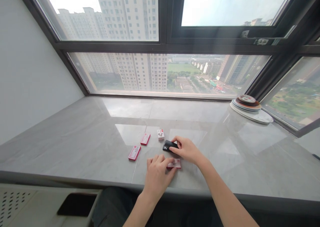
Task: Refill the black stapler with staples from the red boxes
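My right hand (184, 149) grips a glossy black stapler (168, 146) with small white marks at its left end; the stapler lies low over the grey counter, its right end hidden by my fingers. Just in front of it, my left hand (159, 167) pinches a flat pink-and-white box (177, 163) between thumb and index finger. Beyond the stapler stands a small white box (160, 134) with red and dark print. Two more flat boxes of the pink-edged kind lie to the left, one farther back (145, 139) and one nearer (134, 153).
The grey stone counter (75, 143) runs up to a dark-framed window (162, 47). A stack of plates (246, 105) sits at the back right corner. A white wall (32, 70) closes the left side. Below the front edge lies a dark flat item (76, 204) on a pale surface.
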Demonstrator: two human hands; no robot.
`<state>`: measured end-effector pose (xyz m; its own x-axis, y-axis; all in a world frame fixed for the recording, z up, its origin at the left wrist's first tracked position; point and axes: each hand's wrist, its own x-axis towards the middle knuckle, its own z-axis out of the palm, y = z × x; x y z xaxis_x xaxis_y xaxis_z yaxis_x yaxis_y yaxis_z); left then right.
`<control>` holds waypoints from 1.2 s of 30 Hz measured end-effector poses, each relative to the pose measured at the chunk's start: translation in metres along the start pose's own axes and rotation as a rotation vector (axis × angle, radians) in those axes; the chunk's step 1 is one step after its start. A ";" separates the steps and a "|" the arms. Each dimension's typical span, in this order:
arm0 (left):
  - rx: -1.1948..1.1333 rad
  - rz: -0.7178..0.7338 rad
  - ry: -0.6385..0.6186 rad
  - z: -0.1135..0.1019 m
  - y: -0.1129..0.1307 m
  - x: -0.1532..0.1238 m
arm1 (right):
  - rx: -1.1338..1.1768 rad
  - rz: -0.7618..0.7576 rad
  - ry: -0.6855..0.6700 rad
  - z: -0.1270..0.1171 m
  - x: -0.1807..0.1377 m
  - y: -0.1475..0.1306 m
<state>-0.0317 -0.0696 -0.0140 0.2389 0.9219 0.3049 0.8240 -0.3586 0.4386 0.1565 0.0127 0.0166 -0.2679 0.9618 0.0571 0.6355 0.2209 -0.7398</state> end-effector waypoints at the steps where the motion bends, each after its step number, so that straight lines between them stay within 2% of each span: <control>1: 0.016 -0.024 0.015 -0.003 -0.004 -0.001 | 0.008 0.013 0.024 0.000 -0.001 0.002; 4: 0.105 -0.154 0.125 -0.017 -0.026 -0.001 | 0.016 0.050 0.070 0.002 -0.004 0.010; 8: 0.204 -0.277 0.257 -0.036 -0.072 0.005 | 0.021 0.084 0.082 0.001 -0.005 0.014; 11: 0.137 -0.215 0.248 -0.042 -0.101 0.011 | 0.022 0.094 0.091 0.002 -0.006 0.013; 14: -0.035 -0.106 0.173 -0.040 -0.115 0.015 | 0.014 0.097 0.110 0.003 -0.006 0.013; 17: -0.151 -0.069 0.104 -0.033 -0.114 0.019 | 0.003 0.101 0.130 0.005 -0.007 0.014; 21: -0.130 -0.047 0.083 -0.020 -0.108 0.028 | 0.060 0.130 0.133 0.007 -0.012 0.017; 24: -0.074 -0.032 0.097 -0.010 -0.098 0.036 | 0.141 0.162 0.135 0.010 -0.017 0.022; 31: 0.020 -0.002 0.125 0.022 -0.056 0.055 | 0.272 0.190 0.246 0.026 -0.031 0.034; 36: 0.079 0.000 0.163 0.035 -0.046 0.063 | 0.455 0.353 0.223 0.040 -0.042 0.034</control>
<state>-0.0365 0.0100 -0.0440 0.1574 0.8839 0.4404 0.8632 -0.3397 0.3734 0.1603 -0.0264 -0.0380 0.0916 0.9858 -0.1410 0.2724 -0.1610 -0.9486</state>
